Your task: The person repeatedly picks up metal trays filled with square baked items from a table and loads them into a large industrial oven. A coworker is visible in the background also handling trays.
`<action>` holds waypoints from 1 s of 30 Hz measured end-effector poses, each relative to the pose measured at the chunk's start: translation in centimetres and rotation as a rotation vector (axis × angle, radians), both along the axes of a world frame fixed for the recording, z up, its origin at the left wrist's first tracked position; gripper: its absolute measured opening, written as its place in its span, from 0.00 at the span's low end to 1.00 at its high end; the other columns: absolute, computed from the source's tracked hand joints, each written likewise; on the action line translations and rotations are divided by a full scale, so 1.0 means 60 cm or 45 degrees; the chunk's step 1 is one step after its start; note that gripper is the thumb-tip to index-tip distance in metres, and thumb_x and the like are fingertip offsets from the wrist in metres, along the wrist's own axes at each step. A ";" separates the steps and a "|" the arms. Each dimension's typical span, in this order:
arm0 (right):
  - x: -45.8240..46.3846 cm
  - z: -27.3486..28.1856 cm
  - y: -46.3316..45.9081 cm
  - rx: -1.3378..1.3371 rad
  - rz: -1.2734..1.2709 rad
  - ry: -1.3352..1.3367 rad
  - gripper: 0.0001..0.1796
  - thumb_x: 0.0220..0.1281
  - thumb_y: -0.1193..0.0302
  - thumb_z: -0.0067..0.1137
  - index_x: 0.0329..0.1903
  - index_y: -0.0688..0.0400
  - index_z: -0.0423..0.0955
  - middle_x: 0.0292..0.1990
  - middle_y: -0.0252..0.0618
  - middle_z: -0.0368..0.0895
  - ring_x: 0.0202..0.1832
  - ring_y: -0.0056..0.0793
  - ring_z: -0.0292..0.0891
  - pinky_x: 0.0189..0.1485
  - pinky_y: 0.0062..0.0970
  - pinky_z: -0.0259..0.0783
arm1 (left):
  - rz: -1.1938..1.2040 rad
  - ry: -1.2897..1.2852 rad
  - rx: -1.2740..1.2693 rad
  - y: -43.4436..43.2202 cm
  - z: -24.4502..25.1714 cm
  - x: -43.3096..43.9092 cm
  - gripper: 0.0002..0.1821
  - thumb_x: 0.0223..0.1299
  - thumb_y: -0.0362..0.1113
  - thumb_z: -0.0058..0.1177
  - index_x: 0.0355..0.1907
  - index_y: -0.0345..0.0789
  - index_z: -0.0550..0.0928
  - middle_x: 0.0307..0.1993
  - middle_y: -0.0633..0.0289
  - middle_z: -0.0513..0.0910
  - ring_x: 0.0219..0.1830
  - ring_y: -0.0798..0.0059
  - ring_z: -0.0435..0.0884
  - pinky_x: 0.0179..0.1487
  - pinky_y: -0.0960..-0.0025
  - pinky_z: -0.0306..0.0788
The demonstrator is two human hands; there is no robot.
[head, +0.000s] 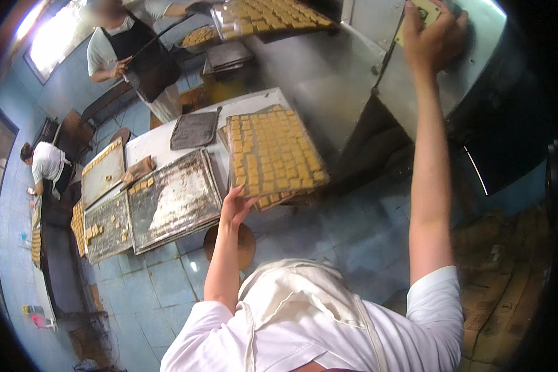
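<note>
My left hand (236, 204) grips the near left corner of a metal baking tray (274, 151) covered with rows of small square yellow dough pieces. Under this tray shows part of another tray with similar pieces (273, 200). My right hand (430, 39) is raised at the upper right, against a pale yellow panel (421, 16) on a large metal machine; what its fingers touch is partly hidden. Left of the filled tray, a dark folded cloth (194, 129) lies on the white table (160, 132).
Worn metal trays (181, 195) with a few pieces lie stacked at left. A co-worker in a dark apron (142, 56) holds a long rod near another filled tray (269, 18). A second person (49, 162) bends at the far left. A round stool (230, 244) stands below the table.
</note>
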State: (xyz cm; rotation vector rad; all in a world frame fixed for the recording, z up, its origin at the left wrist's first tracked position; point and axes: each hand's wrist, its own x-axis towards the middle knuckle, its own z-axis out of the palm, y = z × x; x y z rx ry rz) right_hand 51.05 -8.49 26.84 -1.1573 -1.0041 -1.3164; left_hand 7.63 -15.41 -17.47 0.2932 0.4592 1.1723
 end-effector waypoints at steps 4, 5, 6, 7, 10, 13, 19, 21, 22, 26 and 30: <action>-0.001 -0.008 0.002 0.022 -0.013 -0.064 0.26 0.63 0.65 0.66 0.61 0.56 0.71 0.71 0.63 0.63 0.73 0.61 0.59 0.73 0.54 0.57 | 0.040 -0.191 0.115 0.025 0.037 0.035 0.23 0.69 0.31 0.57 0.64 0.26 0.74 0.63 0.45 0.78 0.65 0.47 0.79 0.63 0.45 0.83; -0.001 -0.010 0.004 0.013 -0.015 -0.080 0.25 0.63 0.65 0.66 0.61 0.56 0.71 0.71 0.63 0.63 0.73 0.61 0.60 0.72 0.54 0.57 | -0.005 -0.320 0.118 0.029 0.046 0.037 0.24 0.68 0.31 0.57 0.64 0.26 0.74 0.63 0.45 0.78 0.64 0.47 0.79 0.63 0.45 0.82; 0.000 -0.010 0.004 0.044 0.041 -0.088 0.25 0.63 0.64 0.66 0.61 0.56 0.71 0.70 0.62 0.64 0.72 0.61 0.60 0.72 0.53 0.57 | 0.040 -0.266 0.133 0.032 0.057 0.035 0.24 0.67 0.30 0.58 0.64 0.26 0.74 0.64 0.45 0.78 0.65 0.47 0.78 0.62 0.45 0.83; 0.000 -0.010 0.004 0.080 0.033 -0.111 0.25 0.63 0.64 0.66 0.61 0.56 0.71 0.70 0.62 0.65 0.72 0.61 0.60 0.72 0.53 0.57 | 0.052 -0.254 0.149 0.032 0.070 0.025 0.25 0.66 0.30 0.58 0.65 0.27 0.74 0.65 0.45 0.77 0.66 0.47 0.77 0.62 0.45 0.83; 0.000 -0.009 0.004 0.121 0.015 -0.134 0.26 0.63 0.63 0.66 0.61 0.56 0.71 0.69 0.62 0.66 0.72 0.60 0.61 0.72 0.53 0.57 | 0.135 -0.229 0.182 0.024 0.132 -0.028 0.26 0.65 0.30 0.58 0.65 0.27 0.74 0.65 0.45 0.78 0.66 0.47 0.78 0.62 0.44 0.83; 0.001 -0.006 0.001 0.035 0.033 -0.056 0.27 0.63 0.62 0.67 0.62 0.55 0.71 0.69 0.61 0.65 0.72 0.60 0.60 0.73 0.53 0.57 | 0.252 -0.124 0.376 0.014 0.227 -0.098 0.29 0.64 0.30 0.57 0.67 0.26 0.72 0.63 0.44 0.80 0.65 0.47 0.79 0.62 0.41 0.82; 0.005 -0.003 0.002 0.080 -0.017 -0.022 0.27 0.64 0.60 0.67 0.62 0.55 0.71 0.71 0.61 0.63 0.74 0.59 0.58 0.74 0.52 0.56 | 0.170 -0.139 0.813 -0.014 0.449 -0.176 0.24 0.71 0.33 0.51 0.64 0.22 0.73 0.66 0.40 0.77 0.68 0.48 0.77 0.73 0.42 0.73; 0.007 -0.002 0.004 0.093 -0.003 -0.026 0.28 0.63 0.61 0.67 0.63 0.55 0.71 0.71 0.61 0.63 0.74 0.59 0.58 0.74 0.53 0.55 | 0.195 -0.044 0.931 -0.028 0.514 -0.183 0.25 0.71 0.34 0.51 0.64 0.19 0.72 0.66 0.38 0.77 0.69 0.47 0.76 0.74 0.42 0.71; 0.009 -0.002 0.005 0.100 0.004 -0.028 0.28 0.63 0.61 0.67 0.63 0.55 0.71 0.72 0.61 0.62 0.74 0.59 0.58 0.74 0.53 0.55 | 0.096 -0.131 0.929 -0.033 0.546 -0.185 0.25 0.72 0.33 0.50 0.64 0.18 0.71 0.66 0.37 0.76 0.70 0.46 0.75 0.75 0.42 0.69; 0.013 -0.001 0.001 0.062 -0.004 0.018 0.29 0.63 0.64 0.65 0.64 0.54 0.69 0.73 0.62 0.61 0.75 0.60 0.57 0.74 0.56 0.54 | 0.124 -0.198 0.967 -0.037 0.617 -0.148 0.24 0.74 0.33 0.49 0.64 0.18 0.70 0.66 0.36 0.76 0.71 0.45 0.73 0.76 0.41 0.68; 0.011 0.005 -0.008 0.007 0.001 0.106 0.27 0.63 0.68 0.59 0.64 0.54 0.68 0.74 0.64 0.59 0.75 0.62 0.56 0.74 0.59 0.53 | 0.126 -0.153 0.817 -0.033 0.648 -0.088 0.20 0.74 0.33 0.49 0.59 0.18 0.74 0.64 0.35 0.77 0.71 0.46 0.73 0.75 0.41 0.69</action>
